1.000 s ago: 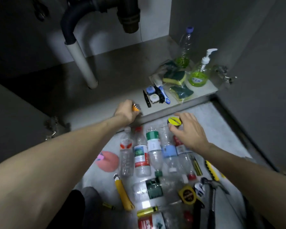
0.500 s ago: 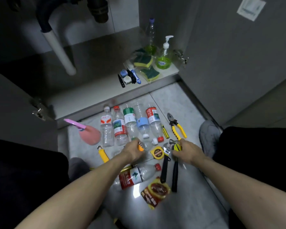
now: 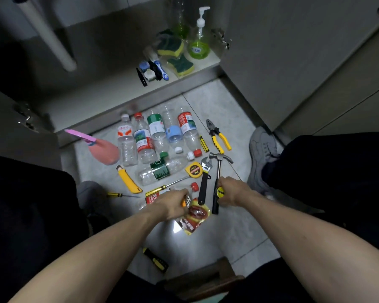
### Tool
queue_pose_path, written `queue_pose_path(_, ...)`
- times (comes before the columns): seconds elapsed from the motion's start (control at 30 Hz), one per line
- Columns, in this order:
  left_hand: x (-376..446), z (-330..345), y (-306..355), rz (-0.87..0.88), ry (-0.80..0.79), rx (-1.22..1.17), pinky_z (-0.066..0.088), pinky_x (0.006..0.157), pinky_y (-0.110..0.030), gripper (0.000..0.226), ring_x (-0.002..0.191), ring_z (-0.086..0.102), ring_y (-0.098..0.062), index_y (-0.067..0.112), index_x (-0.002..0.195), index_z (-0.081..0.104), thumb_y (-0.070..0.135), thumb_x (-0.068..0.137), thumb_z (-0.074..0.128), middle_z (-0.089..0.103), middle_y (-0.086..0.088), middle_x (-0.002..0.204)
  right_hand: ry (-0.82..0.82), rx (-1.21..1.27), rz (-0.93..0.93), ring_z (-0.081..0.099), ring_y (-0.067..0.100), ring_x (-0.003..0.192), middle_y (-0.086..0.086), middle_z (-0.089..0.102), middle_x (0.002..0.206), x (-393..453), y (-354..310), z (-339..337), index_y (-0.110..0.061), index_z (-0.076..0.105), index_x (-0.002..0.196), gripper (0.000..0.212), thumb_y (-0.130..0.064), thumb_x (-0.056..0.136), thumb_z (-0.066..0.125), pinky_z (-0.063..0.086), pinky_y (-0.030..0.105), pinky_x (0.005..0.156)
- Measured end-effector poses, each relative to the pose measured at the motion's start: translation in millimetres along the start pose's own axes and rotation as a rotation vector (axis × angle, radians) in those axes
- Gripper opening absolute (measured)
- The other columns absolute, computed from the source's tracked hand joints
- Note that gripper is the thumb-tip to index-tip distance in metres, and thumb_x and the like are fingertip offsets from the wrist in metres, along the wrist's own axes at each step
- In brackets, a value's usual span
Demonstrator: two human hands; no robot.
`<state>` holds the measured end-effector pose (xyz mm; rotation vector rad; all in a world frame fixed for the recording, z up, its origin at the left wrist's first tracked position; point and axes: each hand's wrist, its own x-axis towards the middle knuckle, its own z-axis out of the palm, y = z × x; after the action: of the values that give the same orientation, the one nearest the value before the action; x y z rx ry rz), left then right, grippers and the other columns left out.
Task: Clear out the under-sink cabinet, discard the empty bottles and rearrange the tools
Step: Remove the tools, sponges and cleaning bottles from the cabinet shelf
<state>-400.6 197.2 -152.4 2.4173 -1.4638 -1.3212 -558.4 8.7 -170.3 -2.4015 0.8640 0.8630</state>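
Several empty plastic bottles [image 3: 142, 139] lie in a row on the tiled floor before the open cabinet [image 3: 109, 99]. Below them lie a tape measure [image 3: 194, 170], a wrench [image 3: 204, 182], a hammer [image 3: 217, 171], pliers [image 3: 218, 136], a yellow utility knife [image 3: 128, 179] and two screwdrivers [image 3: 162, 189]. My left hand [image 3: 173, 203] grips a small orange object above a red and yellow packet [image 3: 194, 219]. My right hand [image 3: 230, 192] holds a small round yellow object over the hammer's handle.
In the cabinet's right corner stand a green soap pump bottle [image 3: 198, 43], sponges [image 3: 171, 47] and small brushes [image 3: 155, 71]. A white drain pipe [image 3: 50, 38] comes down at the left. A pink spray bottle [image 3: 101, 147] lies on the floor. My shoe [image 3: 260, 154] is at the right.
Both hands drew back from the cabinet's edge toward me, each keeping its small object. They now hover over the tools on the floor, and the view has tilted down.
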Motion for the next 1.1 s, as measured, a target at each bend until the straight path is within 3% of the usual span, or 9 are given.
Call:
queue_pose_path(0.23,-21,35,-9,0.016,-0.125,0.351,0.052,0.085,-0.031,0.033,0.101,0.063,-0.026,0.024,0.117,0.061,0.040,0.089,0.058,0.067,-0.005,0.109,-0.096,0.045,0.006,0.064,0.025,0.102,0.002,0.066,0.115,-11,-8,8,-0.024,0.054,0.123,0.068,-0.068,0.073,0.067,0.054,0.037,0.083)
queue_pose_path(0.33,-26,42,-18,-0.035,-0.165,0.345,0.053,0.090,-0.034,0.028,0.101,0.063,-0.023,0.022,0.117,0.062,0.035,0.094,0.055,0.067,-0.004,0.111,-0.158,0.025,0.011,0.065,0.023,0.094,0.001,0.067,0.106,-16,-13,16,-0.025,0.057,0.114,0.061,-0.065,0.070,0.068,0.055,0.036,0.081)
queue_pose_path(0.47,-26,39,-24,-0.062,-0.212,0.268,0.051,0.094,-0.032,0.032,0.108,0.062,-0.023,0.022,0.126,0.060,0.032,0.096,0.055,0.066,-0.003,0.118,-0.250,0.014,0.001,0.064,0.017,0.085,-0.005,0.067,0.095,-20,-16,27,-0.028,0.063,0.099,0.047,-0.063,0.067,0.070,0.049,0.029,0.065)
queue_pose_path(0.63,-19,29,-21,-0.019,-0.165,0.213,0.048,0.083,-0.030,0.032,0.105,0.063,-0.025,0.024,0.123,0.064,0.028,0.093,0.051,0.068,-0.004,0.114,-0.384,-0.091,-0.014,0.066,0.021,0.087,0.002,0.069,0.101,-15,-21,38,-0.016,0.066,0.096,0.055,-0.067,0.075,0.070,0.056,0.036,0.077)
queue_pose_path(0.7,-14,25,-17,-0.025,-0.201,0.182,0.048,0.084,-0.032,0.033,0.104,0.063,-0.025,0.026,0.124,0.063,0.031,0.095,0.049,0.068,-0.003,0.115,-0.347,-0.076,-0.017,0.065,0.022,0.089,0.002,0.068,0.102,-13,-20,37,-0.018,0.066,0.098,0.050,-0.066,0.081,0.066,0.055,0.035,0.077)
queue_pose_path(0.83,-6,10,-16,-0.044,-0.240,0.170,0.051,0.087,-0.035,0.034,0.103,0.062,-0.022,0.024,0.126,0.064,0.036,0.098,0.050,0.067,-0.002,0.114,-0.211,0.015,-0.004,0.065,0.026,0.091,0.007,0.066,0.098,-6,-22,13,-0.016,0.064,0.089,0.027,-0.041,0.092,0.056,0.051,0.033,0.075)
queue_pose_path(0.93,0,-15,-19,-0.076,-0.123,0.142,0.046,0.073,-0.032,0.035,0.090,0.061,-0.023,0.020,0.107,0.069,0.046,0.097,0.049,0.067,-0.003,0.099,-0.108,0.081,-0.020,0.063,0.030,0.089,0.010,0.064,0.092,1,-30,-11,-0.014,0.059,0.079,0.024,-0.029,0.095,0.050,0.044,0.033,0.069)
queue_pose_path(1.1,9,-61,-31,-0.155,0.096,0.037,0.045,0.069,-0.031,0.026,0.092,0.063,-0.028,0.020,0.093,0.068,0.039,0.093,0.049,0.067,-0.006,0.097,0.048,0.214,-0.070,0.061,0.029,0.080,0.006,0.059,0.077,27,-54,-54,-0.014,0.053,0.073,0.027,-0.025,0.097,0.045,0.041,0.034,0.065)
